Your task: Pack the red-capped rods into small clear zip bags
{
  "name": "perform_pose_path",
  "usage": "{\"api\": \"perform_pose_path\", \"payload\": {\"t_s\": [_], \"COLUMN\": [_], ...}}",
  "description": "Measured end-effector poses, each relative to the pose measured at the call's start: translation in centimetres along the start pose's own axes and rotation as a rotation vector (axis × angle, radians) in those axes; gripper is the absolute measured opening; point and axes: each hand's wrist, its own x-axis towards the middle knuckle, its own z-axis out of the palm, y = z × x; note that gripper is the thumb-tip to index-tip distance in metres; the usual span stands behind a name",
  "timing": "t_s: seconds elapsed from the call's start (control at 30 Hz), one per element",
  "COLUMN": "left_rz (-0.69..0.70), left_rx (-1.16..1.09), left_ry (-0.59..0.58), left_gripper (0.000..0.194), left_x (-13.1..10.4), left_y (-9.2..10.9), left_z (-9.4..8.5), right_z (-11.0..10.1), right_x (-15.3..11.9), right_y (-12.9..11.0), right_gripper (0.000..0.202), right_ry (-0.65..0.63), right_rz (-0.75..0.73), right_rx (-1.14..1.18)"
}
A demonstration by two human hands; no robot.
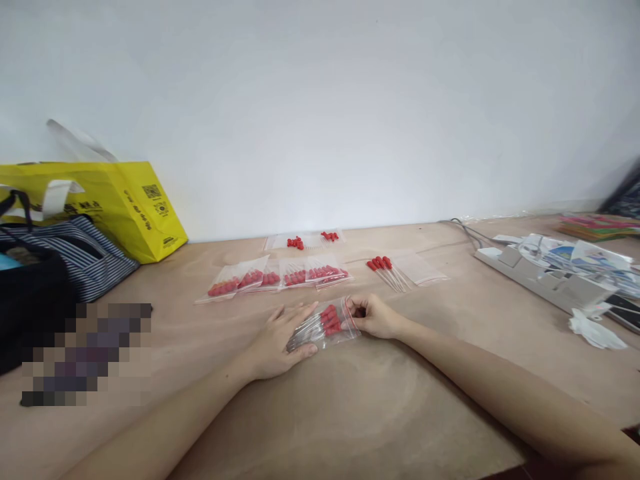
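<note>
A clear zip bag (331,321) with several red-tipped sticks inside lies on the wooden table (350,413) between my hands. My left hand (283,341) rests over its left end, thumb and fingers spread on either side of the sticks. At the right, my right hand (373,317) pinches the bag's edge by the red zip line. Loose red-headed sticks (385,267) lie beyond my right hand, beside a flat clear bag (420,268). A row of filled bags (295,273) lies past my left hand.
More red-tipped sticks (295,243) lie near the wall. A yellow bag (140,207), striped cloth (100,257) and black bag (35,307) stand left. At right are a white power strip (540,280), cables and crumpled white tissue (595,330).
</note>
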Motion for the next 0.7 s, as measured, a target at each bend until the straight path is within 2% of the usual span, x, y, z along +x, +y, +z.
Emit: {"api": "perform_pose_path", "payload": {"t_s": [0.17,0.37,0.6,0.7], "left_rz": [-0.013,-0.046,-0.029,-0.025], "left_rx": [-0.021,-0.010,0.007,0.012], "left_ry": [0.005,0.010,0.019,0.022], "left_gripper": [0.066,0.067,0.067,0.067], "left_x": [-0.06,0.07,0.15,0.18], "left_y": [0.39,0.63,0.29,0.19], "left_z": [-0.32,-0.49,-0.12,-0.04], "right_z": [0.24,-0.20,0.60,0.61], "right_x": [0.06,-0.07,0.51,0.63], "right_y": [0.34,-0.38,-0.52,-0.30], "right_gripper": [0.024,0.025,0.013,0.011], "right_ry": [0.138,0.009,0.151,0.117], "right_rz": [-0.050,0.027,0.043,0.059], "right_rx": [-0.168,-0.117,-0.242,-0.191]}}
